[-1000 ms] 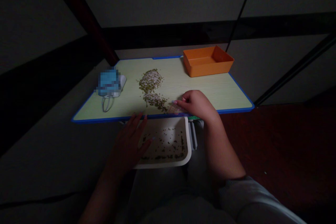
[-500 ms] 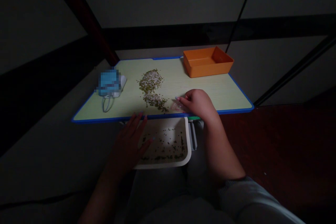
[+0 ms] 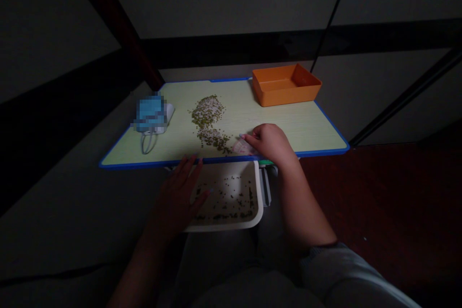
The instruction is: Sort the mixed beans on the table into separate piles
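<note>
From here I have a passage over the tabletop (image 3: pixel 240 106) between the seed pile (image 3: pixel 207 111) and the orange box (image 3: pixel 287 89), but the right hand (image 3: pixel 270 139) and pinkish sheet (image 3: pixel 244 147) obstruct its near end. Left of the seeds I find another lane, bounded by a blurred blue object (image 3: pixel 149 113) and looped cord (image 3: pixel 146 147). Below, the left hand (image 3: pixel 178 192) blocks the white tub's (image 3: pixel 259 192) left side.

orange box (image 3: pixel 288 97): smooth plastic | tabletop (image 3: pixel 238 110): wood-grained | tub (image 3: pixel 259 192): plastic, seemingly
</note>
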{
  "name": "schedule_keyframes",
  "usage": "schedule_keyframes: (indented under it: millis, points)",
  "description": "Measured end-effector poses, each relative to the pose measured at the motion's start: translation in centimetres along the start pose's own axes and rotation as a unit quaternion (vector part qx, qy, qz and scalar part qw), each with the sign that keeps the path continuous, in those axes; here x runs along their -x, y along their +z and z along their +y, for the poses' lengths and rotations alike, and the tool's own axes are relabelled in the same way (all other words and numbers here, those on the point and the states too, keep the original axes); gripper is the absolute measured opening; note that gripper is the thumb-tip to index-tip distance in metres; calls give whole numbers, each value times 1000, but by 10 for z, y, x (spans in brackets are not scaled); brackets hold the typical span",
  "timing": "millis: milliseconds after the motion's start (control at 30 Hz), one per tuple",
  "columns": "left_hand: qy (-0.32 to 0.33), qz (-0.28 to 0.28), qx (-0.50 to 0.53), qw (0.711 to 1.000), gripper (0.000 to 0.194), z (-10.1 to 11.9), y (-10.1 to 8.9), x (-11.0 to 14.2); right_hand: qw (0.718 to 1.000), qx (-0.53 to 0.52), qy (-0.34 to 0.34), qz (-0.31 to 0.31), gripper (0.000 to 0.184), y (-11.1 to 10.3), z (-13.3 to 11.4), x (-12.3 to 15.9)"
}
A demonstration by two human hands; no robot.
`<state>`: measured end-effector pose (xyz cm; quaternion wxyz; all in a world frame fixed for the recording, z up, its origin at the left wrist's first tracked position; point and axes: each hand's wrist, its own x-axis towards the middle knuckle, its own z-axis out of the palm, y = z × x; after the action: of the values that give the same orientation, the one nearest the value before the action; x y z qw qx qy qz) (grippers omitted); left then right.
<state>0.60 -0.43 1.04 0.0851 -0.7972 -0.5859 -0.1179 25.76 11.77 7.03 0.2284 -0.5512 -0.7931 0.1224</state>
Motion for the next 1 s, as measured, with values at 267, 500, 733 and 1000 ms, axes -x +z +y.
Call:
schedule_keyframes:
  millis: [267, 500, 733, 1000]
  points:
    - [-5, -7, -4, 1000, 73, 1, 0, -1, 998, -54, -21, -12, 44, 4, 1, -2]
    - [-2, 2, -5, 1000, 74, 1, 1, 0, 994, -103, -40, -21, 42, 1, 4, 1]
    - [-6, 0, -3, 1000, 74, 1, 0, 0, 994, -100, -44, -19, 42, -1, 3, 3]
    - [-1, 0, -4, 1000, 74, 1, -1, -1, 999, -6, -41, -3, 41, 4, -8, 1]
